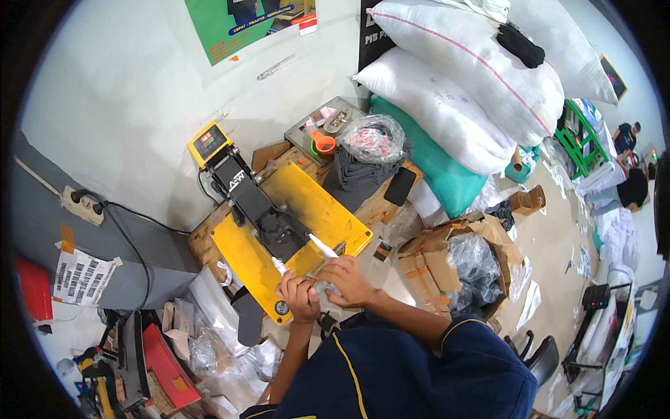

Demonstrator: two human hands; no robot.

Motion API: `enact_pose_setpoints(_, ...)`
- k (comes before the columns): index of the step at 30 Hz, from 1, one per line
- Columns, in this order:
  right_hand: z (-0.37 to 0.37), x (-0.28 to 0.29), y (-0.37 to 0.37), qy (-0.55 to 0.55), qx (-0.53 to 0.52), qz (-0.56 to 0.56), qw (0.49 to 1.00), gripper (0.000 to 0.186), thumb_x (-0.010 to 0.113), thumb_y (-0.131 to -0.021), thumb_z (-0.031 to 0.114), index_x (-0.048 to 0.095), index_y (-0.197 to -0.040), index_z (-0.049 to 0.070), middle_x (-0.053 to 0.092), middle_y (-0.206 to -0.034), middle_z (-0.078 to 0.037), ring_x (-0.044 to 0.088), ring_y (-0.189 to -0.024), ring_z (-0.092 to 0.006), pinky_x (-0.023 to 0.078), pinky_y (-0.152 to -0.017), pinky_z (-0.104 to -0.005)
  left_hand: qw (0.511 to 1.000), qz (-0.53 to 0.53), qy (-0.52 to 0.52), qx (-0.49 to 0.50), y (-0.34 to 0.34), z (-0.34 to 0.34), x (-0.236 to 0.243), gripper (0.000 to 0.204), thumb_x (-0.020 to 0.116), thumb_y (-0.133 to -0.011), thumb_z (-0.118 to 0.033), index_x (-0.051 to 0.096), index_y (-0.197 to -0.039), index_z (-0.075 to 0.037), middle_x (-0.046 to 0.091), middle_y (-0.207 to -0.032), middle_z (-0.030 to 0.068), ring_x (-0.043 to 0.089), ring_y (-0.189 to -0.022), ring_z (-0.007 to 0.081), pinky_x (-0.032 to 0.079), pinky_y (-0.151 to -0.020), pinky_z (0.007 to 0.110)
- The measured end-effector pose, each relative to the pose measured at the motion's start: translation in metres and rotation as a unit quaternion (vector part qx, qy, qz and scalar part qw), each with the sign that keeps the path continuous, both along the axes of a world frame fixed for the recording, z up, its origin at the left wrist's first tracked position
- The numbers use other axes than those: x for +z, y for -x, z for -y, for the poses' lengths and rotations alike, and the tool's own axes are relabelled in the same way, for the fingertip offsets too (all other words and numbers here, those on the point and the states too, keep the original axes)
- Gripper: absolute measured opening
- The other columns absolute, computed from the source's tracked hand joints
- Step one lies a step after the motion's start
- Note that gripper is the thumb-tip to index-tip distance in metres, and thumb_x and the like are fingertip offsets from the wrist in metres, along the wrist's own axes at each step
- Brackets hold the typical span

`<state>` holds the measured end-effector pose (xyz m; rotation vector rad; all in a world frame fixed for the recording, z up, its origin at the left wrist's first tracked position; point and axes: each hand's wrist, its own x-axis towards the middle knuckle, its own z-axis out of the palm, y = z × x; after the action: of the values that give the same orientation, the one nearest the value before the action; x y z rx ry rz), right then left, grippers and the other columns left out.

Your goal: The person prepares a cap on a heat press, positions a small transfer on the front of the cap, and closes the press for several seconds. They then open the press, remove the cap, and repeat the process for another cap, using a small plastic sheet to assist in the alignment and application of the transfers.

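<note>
My left hand point(300, 296) has curled fingers on a white tapered item point(278, 265) near the yellow base's front edge. My right hand point(347, 281) is closed beside it, with another white tapered piece point(321, 245) pointing up from its fingers; I cannot make out what these are. A greyish piece between the hands is mostly hidden. Both hands are over the front of a heat press with a yellow base point(293, 192), black upper assembly point(237, 192) and yellow control box point(209, 143).
A phone point(400, 186), folded grey fabric point(356, 171) and orange container point(322, 143) lie behind. White sacks point(460, 63) are piled right, above an open carton point(419, 269) of plastic. Cables point(139, 213) run left; clutter point(164, 363) lies lower left. Other people point(624, 140) are far right.
</note>
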<state>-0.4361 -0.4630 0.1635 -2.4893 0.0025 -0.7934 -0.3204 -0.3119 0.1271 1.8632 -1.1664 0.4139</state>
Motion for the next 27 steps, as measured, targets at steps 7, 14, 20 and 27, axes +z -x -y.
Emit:
enact_pose_setpoints(7, 0.082, -0.058, 0.031, -0.048, -0.404, 0.010, 0.914, 0.047, 0.067, -0.084, 0.012, 0.055, -0.129, 0.002, 0.058, -0.127, -0.022, 0.055, -0.116, -0.0432, 0.041, -0.102, -0.0530, 0.999, 0.003, -0.026, -0.043, -0.006, -0.010, 0.000, 0.029, 0.052, -0.099, -0.032, 0.066, -0.097, -0.007, 0.061, -0.104, 0.0125, 0.054, -0.120, 0.0401, 0.033, -0.099, 0.054)
enact_pose_setpoints(14, 0.216, -0.153, 0.033, -0.255, -0.495, -0.305, 0.772, 0.073, 0.071, -0.091, 0.026, 0.036, -0.154, 0.015, 0.052, -0.142, -0.022, 0.054, -0.131, -0.0416, 0.041, -0.106, -0.0610, 0.999, -0.032, -0.005, -0.042, -0.003, -0.008, -0.001, 0.034, 0.050, -0.102, -0.034, 0.064, -0.093, -0.004, 0.059, -0.102, 0.0160, 0.053, -0.118, 0.0426, 0.037, -0.103, 0.056)
enact_pose_setpoints(20, 0.266, -0.179, 0.040, -0.155, -0.490, -0.421, 0.747, 0.075, 0.067, -0.096, 0.035, 0.029, -0.160, 0.030, 0.061, -0.136, -0.018, 0.063, -0.123, -0.0371, 0.042, -0.106, -0.0621, 1.000, -0.008, 0.018, 0.009, 0.005, 0.004, 0.002, 0.033, 0.048, -0.102, -0.028, 0.060, -0.086, -0.002, 0.057, -0.093, 0.0157, 0.054, -0.113, 0.0420, 0.039, -0.103, 0.054)
enact_pose_setpoints(27, 0.275, -0.185, 0.052, -0.130, -0.440, -0.438, 0.773, 0.078, 0.061, -0.089, 0.018, 0.030, -0.160, 0.029, 0.061, -0.139, -0.019, 0.064, -0.122, -0.0358, 0.044, -0.101, -0.0579, 0.999, 0.006, 0.003, 0.041, 0.011, 0.005, 0.003, 0.030, 0.047, -0.100, -0.023, 0.059, -0.084, 0.000, 0.057, -0.095, 0.0167, 0.053, -0.117, 0.0410, 0.040, -0.102, 0.052)
